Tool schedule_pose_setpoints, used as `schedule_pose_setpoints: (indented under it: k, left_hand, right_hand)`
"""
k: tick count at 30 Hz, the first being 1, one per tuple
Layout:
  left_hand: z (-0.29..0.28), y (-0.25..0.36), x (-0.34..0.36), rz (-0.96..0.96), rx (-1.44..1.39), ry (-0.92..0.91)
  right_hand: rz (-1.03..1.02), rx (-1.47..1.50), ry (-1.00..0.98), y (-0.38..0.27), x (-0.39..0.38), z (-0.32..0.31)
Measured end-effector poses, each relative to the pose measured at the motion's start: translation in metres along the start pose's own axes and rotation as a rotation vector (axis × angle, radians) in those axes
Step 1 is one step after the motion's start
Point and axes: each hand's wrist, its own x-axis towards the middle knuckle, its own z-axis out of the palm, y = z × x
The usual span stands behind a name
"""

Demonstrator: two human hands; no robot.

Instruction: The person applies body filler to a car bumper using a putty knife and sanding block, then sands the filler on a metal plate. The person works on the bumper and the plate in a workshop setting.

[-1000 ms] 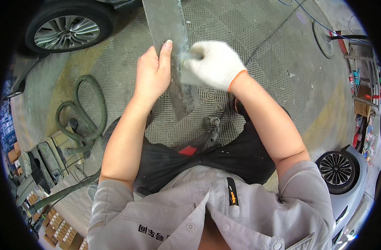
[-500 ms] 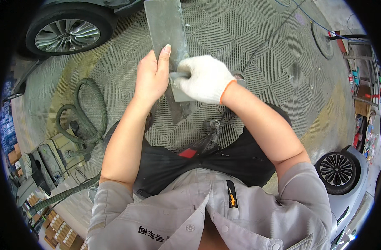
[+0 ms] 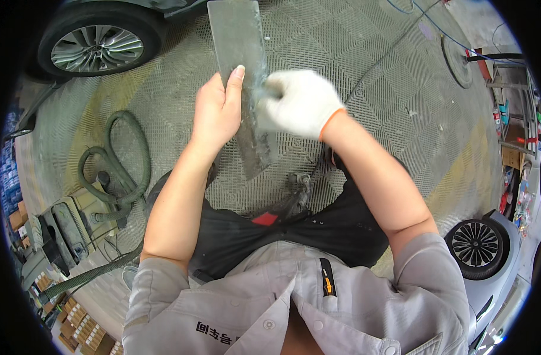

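Observation:
A long, narrow grey board (image 3: 237, 36), smeared and rough along its right edge, is held out in front of me. My bare left hand (image 3: 218, 112) wraps round it at the middle, thumb lying on its upper face. My right hand (image 3: 306, 103) wears a white knitted glove with an orange cuff, its fingers curled. In it is a pale flat scraper (image 3: 269, 123), blurred by motion and mostly behind the glove. The scraper is at the board's right edge; whether they touch I cannot tell.
A car wheel (image 3: 97, 50) stands at the far left, another car (image 3: 498, 290) at the lower right. A green corrugated hose (image 3: 145, 160) coils beside a machine (image 3: 66, 228) on the left. A cable (image 3: 380, 56) crosses the patterned floor mat (image 3: 365, 154). Shelving (image 3: 516, 94) lines the right.
My right hand has moved slightly away and to the right with the scraper, turning a little. My left hand and the board have barely shifted.

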Motion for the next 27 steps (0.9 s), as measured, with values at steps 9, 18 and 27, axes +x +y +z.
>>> schedule_pose_setpoints:
  k: [9, 18, 27]
  left_hand:
    - [0.003, 0.003, 0.002, 0.016, 0.085, 0.002]
    - [0.005, 0.003, 0.000, -0.016, 0.063, 0.064]
    - [0.006, -0.002, 0.001, 0.040, 0.084, 0.071]
  right_hand:
    - [0.016, 0.044, -0.002, 0.002, 0.001, 0.005]
    - [-0.080, 0.091, -0.068, 0.008, 0.002, 0.021]
    - [-0.063, 0.079, -0.142, 0.000, 0.002, 0.019]
